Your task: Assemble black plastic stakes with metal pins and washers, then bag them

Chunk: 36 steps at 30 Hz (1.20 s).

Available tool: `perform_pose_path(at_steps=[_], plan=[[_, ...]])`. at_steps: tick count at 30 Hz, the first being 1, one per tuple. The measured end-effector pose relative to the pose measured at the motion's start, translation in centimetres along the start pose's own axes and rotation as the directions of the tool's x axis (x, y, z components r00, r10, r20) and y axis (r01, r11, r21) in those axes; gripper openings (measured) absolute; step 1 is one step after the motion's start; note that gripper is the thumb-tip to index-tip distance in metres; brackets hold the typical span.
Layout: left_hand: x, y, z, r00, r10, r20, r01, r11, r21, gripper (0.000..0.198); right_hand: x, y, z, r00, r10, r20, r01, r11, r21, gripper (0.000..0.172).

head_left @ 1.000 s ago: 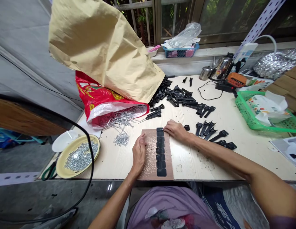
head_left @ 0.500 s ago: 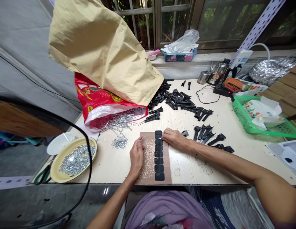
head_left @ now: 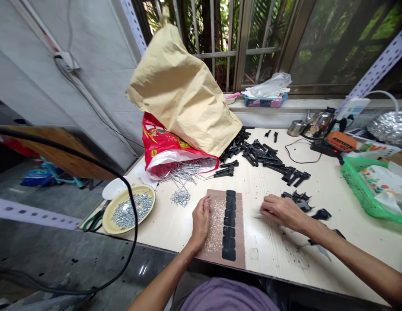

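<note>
Board (head_left: 217, 229), brown, pale-speckled along its left half; flat on the tabletop (head_left: 175, 229) at the front edge, probably for easy reach.

Column of black rounded tabs (head_left: 229, 231), set one after another on the board toward its right side; such close order likely keeps them aligned.

Left hand (head_left: 201, 220): laid along the board's left edge, fingers together and slightly bent, a posture that would suit steadying it. Whether anything is pinched there cannot be told.

Right hand (head_left: 280, 211): apart from the board, over the tabletop to its right, fingers curled and blurred. Whether they grasp a piece or nothing cannot be told.

Small group of black plastic stems (head_left: 298, 198): just beyond the right hand, presumably laid there for that hand's reach.

Larger pile of black plastic stems (head_left: 259, 155): farther back, spread from the mouth of a tan paper sack (head_left: 184, 90), whose tilt would let contents slide out.

Red plastic bag (head_left: 155, 134): below the sack, mouth toward the person; thin metal rods (head_left: 184, 169) protrude, ends accessible.

Heap of small silvery pieces (head_left: 180, 198): loose, left of the board.

Yellow dish (head_left: 106, 218): holds more silvery bits (head_left: 131, 209), its rim presumably checking scatter. Green-handled scissors (head_left: 94, 221) alongside.
</note>
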<state>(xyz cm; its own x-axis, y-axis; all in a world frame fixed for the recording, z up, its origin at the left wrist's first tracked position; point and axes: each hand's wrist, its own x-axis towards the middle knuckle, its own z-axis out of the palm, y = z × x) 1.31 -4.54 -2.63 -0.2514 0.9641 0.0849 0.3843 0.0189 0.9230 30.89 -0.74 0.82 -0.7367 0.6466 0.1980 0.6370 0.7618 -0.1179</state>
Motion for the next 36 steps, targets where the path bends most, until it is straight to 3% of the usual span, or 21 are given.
perform_pose_path(at_steps=[3,5,8,12,16,21,25,30,36], plan=[[-0.1,-0.1,-0.1,1.0,-0.005,0.002,0.005,1.0,-0.019,0.042,-0.2,0.6,-1.4,1.0,0.007,0.011,-0.005,0.993,-0.114,0.026],[-0.1,-0.3,-0.1,1.0,-0.003,0.01,0.004,0.999,-0.039,0.04,1.9,0.1,-1.1,0.999,0.023,-0.043,-0.028,0.993,-0.112,0.026],[-0.1,-0.6,-0.1,1.0,-0.001,0.021,0.003,0.998,-0.066,0.038,8.0,-0.9,1.2,0.993,0.041,-0.114,-0.048,0.997,-0.064,0.025],[-0.2,-0.7,0.1,1.0,0.022,0.001,-0.022,0.997,-0.08,0.033,16.8,-1.2,5.4,0.995,0.062,-0.083,-0.074,0.986,-0.147,0.021],[-0.5,-0.6,-1.1,0.992,0.111,-0.061,-0.113,0.993,-0.041,0.028,20.7,-0.8,8.4,0.997,0.06,-0.045,-0.067,0.985,-0.159,0.019],[0.4,-2.3,-5.8,0.962,0.176,-0.208,-0.147,0.978,0.144,0.025,20.8,0.0,9.6,0.999,0.043,-0.008,-0.043,0.989,-0.14,0.022],[1.0,-4.2,-8.9,0.964,0.224,-0.144,-0.153,0.908,0.39,0.023,20.5,0.2,9.9,0.999,0.037,-0.017,-0.038,0.994,-0.103,0.021],[1.8,-4.5,-8.5,0.962,0.27,0.022,-0.228,0.762,0.606,0.019,19.6,0.3,9.2,0.999,-0.003,-0.054,0.001,0.999,-0.042,0.02],[4.2,-4.6,-7.2,0.956,0.245,0.16,-0.281,0.619,0.733,0.017,17.0,-0.2,5.7,0.943,-0.017,-0.331,0.073,0.985,0.157,0.02]])
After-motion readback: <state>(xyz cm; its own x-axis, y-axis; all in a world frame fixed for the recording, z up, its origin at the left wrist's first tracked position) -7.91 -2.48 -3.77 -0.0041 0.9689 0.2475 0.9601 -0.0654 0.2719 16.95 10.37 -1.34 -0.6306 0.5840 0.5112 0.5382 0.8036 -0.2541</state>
